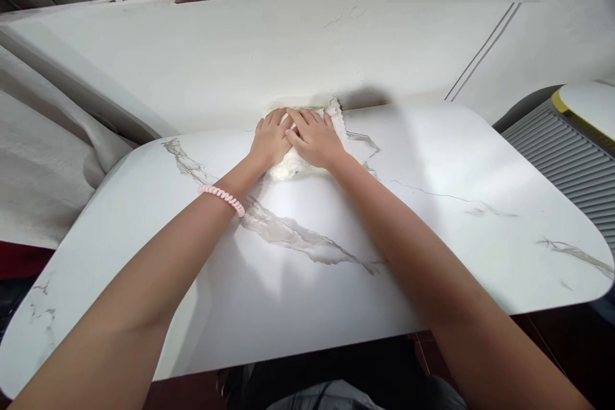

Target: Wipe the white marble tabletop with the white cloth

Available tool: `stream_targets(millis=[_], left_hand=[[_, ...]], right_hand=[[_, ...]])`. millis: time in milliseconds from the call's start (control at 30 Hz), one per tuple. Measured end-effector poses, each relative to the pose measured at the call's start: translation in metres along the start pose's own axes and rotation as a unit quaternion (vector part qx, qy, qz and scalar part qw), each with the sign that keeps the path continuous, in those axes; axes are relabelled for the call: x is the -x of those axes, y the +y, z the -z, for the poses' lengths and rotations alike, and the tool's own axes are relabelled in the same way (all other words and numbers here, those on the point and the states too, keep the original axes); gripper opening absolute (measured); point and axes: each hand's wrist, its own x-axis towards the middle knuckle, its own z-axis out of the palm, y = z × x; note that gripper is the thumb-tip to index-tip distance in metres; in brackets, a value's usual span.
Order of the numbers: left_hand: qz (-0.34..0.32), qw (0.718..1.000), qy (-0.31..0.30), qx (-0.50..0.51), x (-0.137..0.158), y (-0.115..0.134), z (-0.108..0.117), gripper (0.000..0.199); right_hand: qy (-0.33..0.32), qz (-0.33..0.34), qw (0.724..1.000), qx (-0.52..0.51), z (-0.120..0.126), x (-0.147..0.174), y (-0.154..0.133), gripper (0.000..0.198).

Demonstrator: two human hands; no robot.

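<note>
At the far edge of the worktop [456, 160], a white cloth [287, 165] is pressed beneath left hand [270, 139] and right hand [314, 139], grip flat, unclenched, apparently mid-wipe, the next move seemingly calling for even pressure.

White, rumpled cloth with a scalloped edge [287, 168]: soft, matt, textile. White rounded tabletop with grey-brown marble veining [293, 307]: smooth, satin to lightly glossy, pale sheen. White painted wall [288, 45]: matt, faintly scuffed. Pale grey draped curtain [43, 147]: matt fabric. Pink spiral wristband [221, 195]: smooth, plastic-looking. Grey ribbed panel [560, 147]: ridged; material unclear.
</note>
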Motion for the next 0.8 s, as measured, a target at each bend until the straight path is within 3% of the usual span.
stream_targets(millis=[200, 367, 500, 667, 800], left_hand=[[0.009, 0.999, -0.037, -0.038, 0.056, 0.037, 0.011, 0.054], [0.058, 0.993, -0.051, -0.09, 0.127, 0.083, 0.014, 0.059], [0.043, 0.994, -0.08, -0.059, 0.178, 0.116, 0.014, 0.063], [0.011, 0.997, -0.081, -0.001, 0.223, 0.148, 0.015, 0.059], [-0.044, 0.996, -0.073, 0.006, 0.244, 0.159, 0.011, 0.059]], right_hand=[[-0.04, 0.031, 0.998, 0.028, 0.012, 0.049, -0.016, 0.058], [-0.074, 0.116, 0.988, 0.072, 0.026, 0.119, -0.027, 0.061], [-0.088, 0.144, 0.983, 0.074, 0.039, 0.177, -0.034, 0.063], [-0.089, 0.113, 0.989, 0.027, 0.055, 0.242, -0.045, 0.065], [-0.076, 0.057, 0.995, -0.03, 0.063, 0.272, -0.051, 0.064]])
